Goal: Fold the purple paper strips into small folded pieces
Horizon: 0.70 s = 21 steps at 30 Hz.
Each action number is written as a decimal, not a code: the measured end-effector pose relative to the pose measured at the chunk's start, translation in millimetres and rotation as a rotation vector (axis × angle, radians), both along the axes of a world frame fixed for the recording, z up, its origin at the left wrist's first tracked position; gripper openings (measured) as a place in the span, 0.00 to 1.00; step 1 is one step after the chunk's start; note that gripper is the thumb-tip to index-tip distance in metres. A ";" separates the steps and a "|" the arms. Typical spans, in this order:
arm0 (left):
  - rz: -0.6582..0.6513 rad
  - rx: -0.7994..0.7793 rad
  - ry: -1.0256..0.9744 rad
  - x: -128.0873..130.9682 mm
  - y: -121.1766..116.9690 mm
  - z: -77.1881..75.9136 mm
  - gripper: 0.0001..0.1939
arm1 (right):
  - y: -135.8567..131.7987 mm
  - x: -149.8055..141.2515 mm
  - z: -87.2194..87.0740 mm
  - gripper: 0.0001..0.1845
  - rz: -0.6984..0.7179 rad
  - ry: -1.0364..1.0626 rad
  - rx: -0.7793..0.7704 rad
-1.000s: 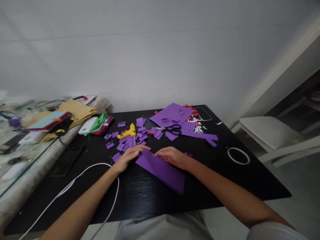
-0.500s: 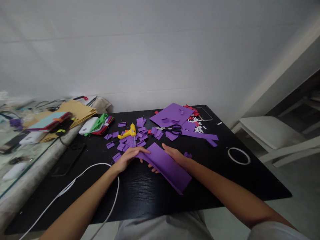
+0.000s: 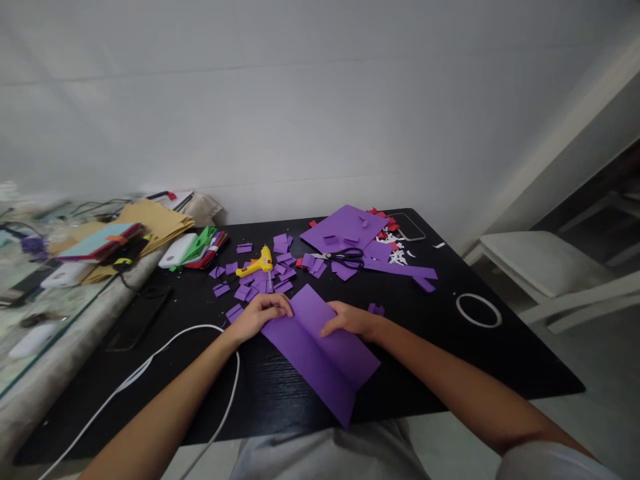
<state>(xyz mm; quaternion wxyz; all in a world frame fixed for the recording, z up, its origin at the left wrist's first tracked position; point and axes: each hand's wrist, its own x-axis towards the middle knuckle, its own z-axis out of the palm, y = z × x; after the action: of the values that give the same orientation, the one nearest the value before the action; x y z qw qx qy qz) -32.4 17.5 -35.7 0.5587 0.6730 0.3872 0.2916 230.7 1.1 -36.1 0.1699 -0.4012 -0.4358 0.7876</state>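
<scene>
A purple sheet of paper [image 3: 313, 350] with a lengthwise crease lies half open between my hands, over the near side of the black table. My left hand [image 3: 263, 315] grips its far left edge, thumb on top and fingers curled. On the right edge, my right hand [image 3: 347, 320] pinches the sheet with the thumb on top; its other fingers are mostly hidden beneath. Just beyond the hands, a yellow glue gun [image 3: 257, 263] lies among many small purple folded pieces [image 3: 285, 270]. Scissors with black handles [image 3: 345, 257] rest to its right.
A larger purple sheet [image 3: 345, 223] lies at the back, with red scraps [image 3: 385, 223] and white scraps [image 3: 397, 253] beside it. A white cable [image 3: 235, 373] loops near my left forearm. A white ring [image 3: 479, 311] lies at right, a dark phone [image 3: 137, 320] at left.
The purple sheet has unfolded from a narrow folded shape, its left flap now spread toward me. My left hand has shifted slightly, and the right thumb has moved onto the sheet's inner face.
</scene>
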 end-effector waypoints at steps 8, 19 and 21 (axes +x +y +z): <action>0.065 0.005 0.034 -0.7 -2.4 -7.3 0.14 | 2.3 0.6 -2.2 0.33 0.035 0.013 -0.004; 0.070 -0.138 -0.022 -3.6 -0.1 -11.4 0.17 | -2.6 0.6 0.1 0.40 0.110 0.002 0.159; 0.082 -0.151 -0.018 -3.8 0.1 -9.5 0.17 | -3.0 0.7 0.2 0.41 0.110 0.013 0.177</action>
<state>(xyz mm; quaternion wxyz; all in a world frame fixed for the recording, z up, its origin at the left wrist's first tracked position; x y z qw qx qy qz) -36.1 17.6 -45.2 0.5990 0.6096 0.4305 0.2902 231.4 -1.9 -35.9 0.1639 -0.3549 -0.5239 0.7568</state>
